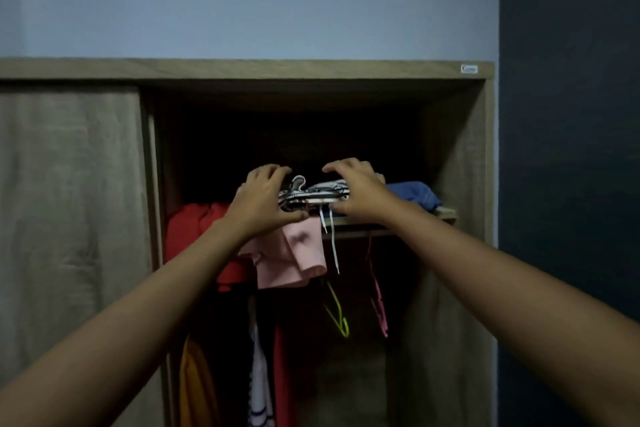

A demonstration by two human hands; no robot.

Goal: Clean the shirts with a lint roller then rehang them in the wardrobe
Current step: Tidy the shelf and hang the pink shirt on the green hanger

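As your left-hand grip (261, 201) and right-hand grip (358, 192) clutch the striped shirt (322, 198), it lies nine-to-three o'clock, hanger hook (298, 181) toward twelve.

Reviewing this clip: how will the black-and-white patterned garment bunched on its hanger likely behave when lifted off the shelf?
The black-and-white patterned garment is probably floppy: its white strings dangle over the wooden shelf edge. Likely light: left hand and right hand hold it by curled fingers. Its hanger hook might snag.
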